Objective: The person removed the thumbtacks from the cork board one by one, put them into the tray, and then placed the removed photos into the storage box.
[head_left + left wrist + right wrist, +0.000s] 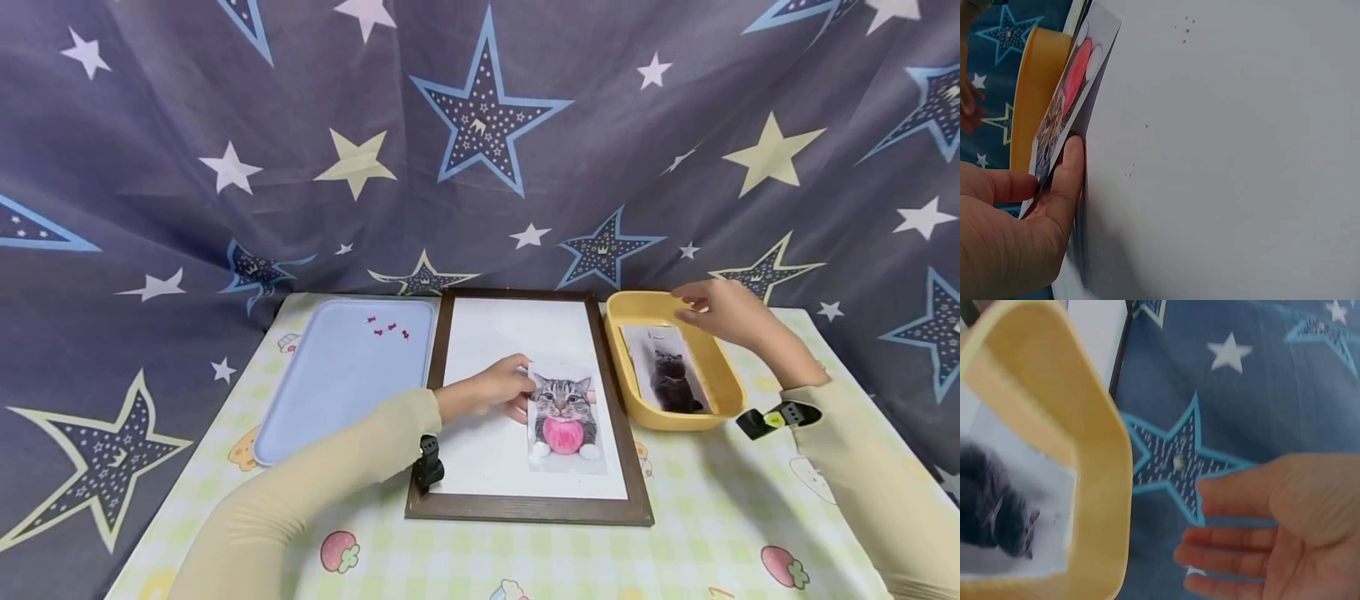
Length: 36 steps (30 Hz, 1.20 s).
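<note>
My left hand (501, 387) pinches a photo card (564, 417) of a tabby cat with a pink ball by its left edge, thumb on the picture side and fingers behind. The card is held over the white board (487, 450) in its dark brown frame; the left wrist view shows it tilted against the board's surface. My right hand (723, 310) is above the far right rim of a yellow basket (693, 422), its fingers relaxed and holding nothing. In the basket lies a photo of a dark grey cat (670, 379).
A light blue tray (337, 375) lies left of the frame, with several red push pins (378, 332) near its far end. A checked cloth (420, 558) covers the table, and a star-patterned curtain (300, 167) hangs behind it. Small holes dot the white board.
</note>
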Available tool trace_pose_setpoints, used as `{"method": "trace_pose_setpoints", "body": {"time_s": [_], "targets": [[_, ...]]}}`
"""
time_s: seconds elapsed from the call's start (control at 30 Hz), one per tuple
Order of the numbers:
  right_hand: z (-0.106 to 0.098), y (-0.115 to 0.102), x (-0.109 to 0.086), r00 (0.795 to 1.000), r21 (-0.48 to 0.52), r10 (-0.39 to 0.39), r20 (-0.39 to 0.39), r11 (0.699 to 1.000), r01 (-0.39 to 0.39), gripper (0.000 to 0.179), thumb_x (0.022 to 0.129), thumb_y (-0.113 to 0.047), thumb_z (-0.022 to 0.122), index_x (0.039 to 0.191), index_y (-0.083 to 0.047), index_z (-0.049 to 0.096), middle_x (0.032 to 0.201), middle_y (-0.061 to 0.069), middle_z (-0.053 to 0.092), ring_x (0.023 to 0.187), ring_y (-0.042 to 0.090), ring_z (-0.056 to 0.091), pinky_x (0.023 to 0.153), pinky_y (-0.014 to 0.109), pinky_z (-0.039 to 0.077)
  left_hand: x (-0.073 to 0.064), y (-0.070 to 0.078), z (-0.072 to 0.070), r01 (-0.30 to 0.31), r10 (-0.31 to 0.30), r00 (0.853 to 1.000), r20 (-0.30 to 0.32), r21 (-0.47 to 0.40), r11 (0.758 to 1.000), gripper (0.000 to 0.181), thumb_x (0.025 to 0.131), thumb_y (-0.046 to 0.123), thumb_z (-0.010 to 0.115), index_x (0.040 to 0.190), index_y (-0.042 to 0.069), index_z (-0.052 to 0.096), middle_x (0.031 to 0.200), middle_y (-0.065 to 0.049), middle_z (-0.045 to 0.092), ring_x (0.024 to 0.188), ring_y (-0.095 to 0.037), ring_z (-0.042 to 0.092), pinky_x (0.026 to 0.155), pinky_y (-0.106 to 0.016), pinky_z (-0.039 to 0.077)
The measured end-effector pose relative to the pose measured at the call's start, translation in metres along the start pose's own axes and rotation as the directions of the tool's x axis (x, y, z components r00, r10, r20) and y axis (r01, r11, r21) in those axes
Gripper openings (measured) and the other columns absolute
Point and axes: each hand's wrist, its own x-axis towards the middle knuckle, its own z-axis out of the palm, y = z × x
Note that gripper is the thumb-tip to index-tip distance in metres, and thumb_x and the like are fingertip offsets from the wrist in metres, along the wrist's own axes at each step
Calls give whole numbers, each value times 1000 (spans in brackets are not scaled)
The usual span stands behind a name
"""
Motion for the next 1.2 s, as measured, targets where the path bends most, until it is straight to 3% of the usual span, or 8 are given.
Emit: {"method": "trace_pose_setpoints", "body": {"time_s": [0.17, 0.3, 0.43, 0.6, 0.73, 0.87, 1.07, 1.2], "targets": [[0, 30, -1, 982, 32, 175, 75, 984, -178, 40, 93, -11, 68, 123, 15, 63, 116, 36, 67, 106, 52, 65, 88, 62, 56, 1, -2, -2, 29, -29, 1000, 3, -33, 999, 39, 98, 3, 52, 136, 1, 43, 90, -11, 64, 67, -18, 66, 69, -35, 66], [3, 54, -4, 958, 140, 243, 150, 955, -263, 43, 95, -4, 64, 130, 19, 55, 123, 41, 60, 109, 54, 64, 82, 56, 61, -1, -1, -4, 36, -35, 999, 34, -29, 999, 53, 91, -3, 61, 139, 3, 40, 98, -16, 69, 71, -18, 68, 71, -35, 66], [4, 69, -7, 927, 302, 271, 259, 889, -344, 48, 97, 1, 58, 138, 23, 44, 131, 44, 54, 110, 51, 66, 83, 52, 63, -3, 0, -5, 27, -25, 998, 63, -32, 999, 68, 86, -12, 64, 144, 5, 34, 107, -18, 70, 73, -19, 69, 72, -33, 66], [8, 83, -8, 873, 431, 300, 385, 778, -457, 54, 99, 2, 57, 144, 23, 35, 134, 40, 55, 101, 29, 73, 93, 52, 60, -3, -1, -6, 13, -9, 998, 68, -54, 998, 71, 84, -18, 63, 144, 7, 34, 110, -19, 71, 73, -20, 70, 71, -32, 66], [12, 94, -8, 846, 514, 293, 446, 690, -510, 57, 99, 2, 55, 148, 21, 30, 119, 23, 71, 93, 13, 72, 97, 48, 60, -3, -3, -8, -1, 6, 999, 52, -84, 996, 72, 84, -20, 62, 146, 7, 36, 113, -22, 71, 78, -22, 71, 72, -35, 66], [15, 103, -8, 832, 571, 271, 484, 623, -535, 62, 99, 3, 57, 150, 18, 27, 112, 3, 74, 92, 8, 72, 97, 43, 60, -5, -2, -10, -12, 14, 999, 32, -85, 996, 74, 85, -20, 62, 148, 8, 37, 113, -22, 70, 81, -23, 72, 73, -36, 66], [19, 109, -7, 816, 620, 258, 518, 544, -565, 64, 97, 3, 62, 152, 14, 31, 103, -7, 74, 90, 8, 73, 91, 36, 62, -8, 2, -16, -3, 4, 1000, 15, -85, 996, 76, 86, -19, 62, 151, 11, 37, 114, -19, 69, 78, -23, 71, 72, -37, 66], [20, 108, -7, 809, 626, 261, 526, 525, -576, 65, 97, 3, 62, 152, 15, 29, 98, -7, 74, 88, 9, 73, 87, 32, 63, -11, 8, -19, -9, 9, 1000, 3, -66, 998, 75, 87, -19, 62, 152, 9, 38, 122, -22, 67, 84, -25, 73, 72, -36, 66]]}}
